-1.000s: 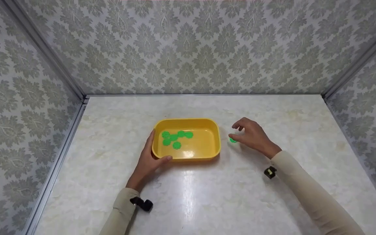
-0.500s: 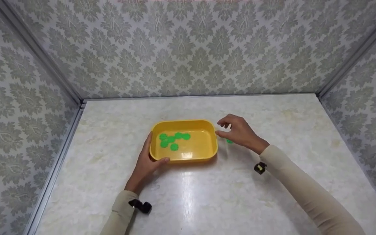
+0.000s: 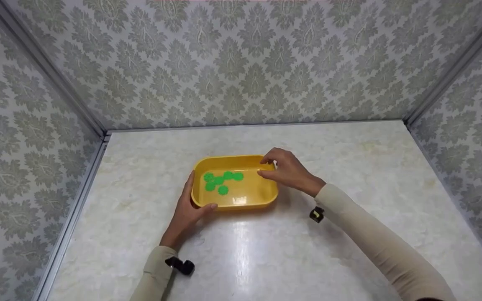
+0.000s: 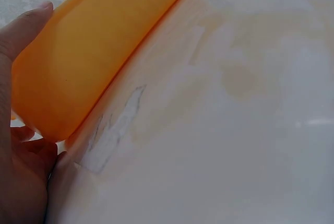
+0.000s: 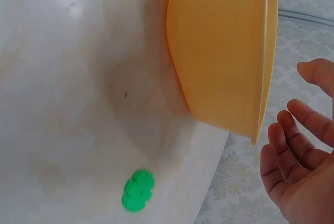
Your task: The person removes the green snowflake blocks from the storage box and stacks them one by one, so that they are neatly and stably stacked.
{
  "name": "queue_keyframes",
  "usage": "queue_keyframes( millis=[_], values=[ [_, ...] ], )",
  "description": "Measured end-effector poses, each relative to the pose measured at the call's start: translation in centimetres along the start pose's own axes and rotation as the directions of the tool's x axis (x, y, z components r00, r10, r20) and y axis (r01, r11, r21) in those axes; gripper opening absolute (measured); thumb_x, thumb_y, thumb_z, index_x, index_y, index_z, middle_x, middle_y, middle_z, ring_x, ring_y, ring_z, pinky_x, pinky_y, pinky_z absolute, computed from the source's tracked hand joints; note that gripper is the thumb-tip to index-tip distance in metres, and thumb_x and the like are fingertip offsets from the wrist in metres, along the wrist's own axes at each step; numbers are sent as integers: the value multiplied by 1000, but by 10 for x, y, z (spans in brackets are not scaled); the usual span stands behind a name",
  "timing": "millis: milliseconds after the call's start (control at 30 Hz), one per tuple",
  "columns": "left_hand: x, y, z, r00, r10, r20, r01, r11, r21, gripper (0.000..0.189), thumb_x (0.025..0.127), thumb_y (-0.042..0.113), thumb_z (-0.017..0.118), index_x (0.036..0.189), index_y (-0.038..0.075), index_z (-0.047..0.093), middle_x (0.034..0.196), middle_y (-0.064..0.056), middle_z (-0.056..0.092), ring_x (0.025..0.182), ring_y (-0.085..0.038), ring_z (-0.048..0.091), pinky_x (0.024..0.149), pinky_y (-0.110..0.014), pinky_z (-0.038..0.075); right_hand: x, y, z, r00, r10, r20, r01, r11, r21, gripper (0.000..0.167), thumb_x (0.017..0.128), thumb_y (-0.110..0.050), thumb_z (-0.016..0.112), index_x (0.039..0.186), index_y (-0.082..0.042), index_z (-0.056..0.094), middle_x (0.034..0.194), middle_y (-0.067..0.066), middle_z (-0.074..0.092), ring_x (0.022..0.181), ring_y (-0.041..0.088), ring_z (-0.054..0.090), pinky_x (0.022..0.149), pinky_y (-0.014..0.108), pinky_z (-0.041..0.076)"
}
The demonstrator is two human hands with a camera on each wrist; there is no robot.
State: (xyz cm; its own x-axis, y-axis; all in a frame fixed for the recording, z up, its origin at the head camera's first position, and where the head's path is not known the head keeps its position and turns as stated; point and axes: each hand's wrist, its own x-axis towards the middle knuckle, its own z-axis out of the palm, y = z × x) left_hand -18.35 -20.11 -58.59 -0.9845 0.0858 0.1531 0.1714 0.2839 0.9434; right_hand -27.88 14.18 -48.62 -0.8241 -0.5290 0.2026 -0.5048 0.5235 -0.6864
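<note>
A yellow plastic tub (image 3: 247,203) stands on the table with several small green scalloped discs (image 3: 219,180) inside, mostly toward its left end. My left hand (image 3: 185,211) grips the tub's front left corner. Its thumb lies over the rim and its fingers are against the side and lower edge, as the left wrist view shows. My right hand (image 3: 289,171) is over the tub's right end, thumb and fingers apart with nothing between them. In the right wrist view, one more green disc (image 5: 138,190) lies on the table beside the tub; the right hand hides it in the head view.
The pale marbled table (image 3: 140,167) meets patterned wall panels (image 3: 232,62) at the back and sides. Metal framing (image 3: 71,209) runs along the left edge. Black wrist cameras (image 3: 180,265) sit on both sleeves.
My right hand has moved left from beside the tub to over its right end, passing above the loose green disc. My left hand keeps its grip on the tub.
</note>
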Motion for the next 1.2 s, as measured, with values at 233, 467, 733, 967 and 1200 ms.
queue_keyframes(
  millis=[233,467,733,967,1200],
  values=[
    [0,1,0,1000,-11,-4,11,1000,10,120,91,23,93,179,21,11,184,-6,17,165,-28,27,132,-54,25,8,-11,18,997,-50,57,49,999,23,30,98,-19,86,120,1,80,116,20,73,111,44,66,98,52,54],
    [0,3,-1,999,-35,-12,35,999,2,120,91,25,93,179,22,11,184,-4,19,165,-26,28,132,-51,26,16,-15,38,989,-24,149,18,999,37,39,100,-22,83,128,3,76,127,23,73,116,42,66,101,53,54],
    [1,3,0,999,-48,-6,48,999,3,121,90,26,93,179,21,11,184,-5,17,166,-28,26,133,-52,24,25,-16,54,984,34,177,-29,999,-32,44,96,-23,87,129,5,77,127,20,76,117,37,71,104,52,57],
    [1,2,-1,1000,-17,1,17,1000,-13,121,90,20,92,179,20,11,184,-7,18,164,-28,29,131,-52,27,34,-15,64,986,45,164,-39,999,-39,38,93,-18,86,123,5,80,117,20,78,105,36,71,97,47,59],
    [1,2,-1,1000,-22,2,22,1000,-18,119,92,19,91,179,19,11,184,-7,17,164,-29,29,131,-53,29,39,-12,71,984,100,147,-91,994,-66,28,91,-15,86,113,2,82,99,12,76,84,22,60,82,37,54]
  ],
)
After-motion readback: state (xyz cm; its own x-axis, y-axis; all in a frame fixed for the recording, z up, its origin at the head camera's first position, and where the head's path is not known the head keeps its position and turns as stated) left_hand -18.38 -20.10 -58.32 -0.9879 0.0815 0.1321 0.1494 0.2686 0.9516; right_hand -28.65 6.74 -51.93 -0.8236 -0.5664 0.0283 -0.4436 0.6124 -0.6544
